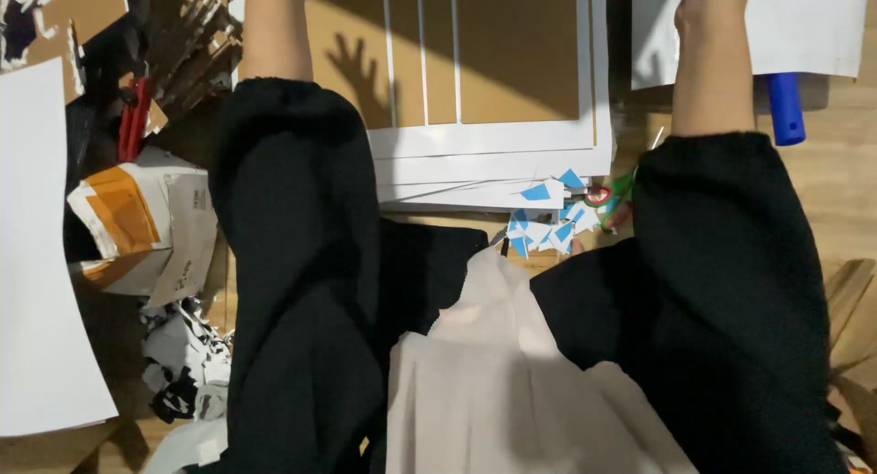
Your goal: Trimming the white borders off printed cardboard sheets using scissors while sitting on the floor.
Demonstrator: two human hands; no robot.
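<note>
Both my arms reach forward and upward, and the hands themselves are cut off by the top edge. My left forearm (pixel 272 31) comes out of a black sleeve (pixel 292 255) over brown cardboard (pixel 512 54). My right forearm (pixel 713 63) rises in front of a white sheet (pixel 813 26). The shadow of a spread hand (pixel 356 68) falls on the cardboard. White strips forming a frame (pixel 493 141) lie on the cardboard between my arms. Below it sits a heap of blue and white paper scraps (pixel 544 223), with green-and-red-handled scissors (pixel 610 195) beside it.
A large white sheet (pixel 36 255) lies at the left. Beside it are an orange and white package (pixel 128 218), a red-handled tool (pixel 135 118) and torn paper bits (pixel 183 355). A blue cylinder (pixel 786 109) lies at the right under the white sheet.
</note>
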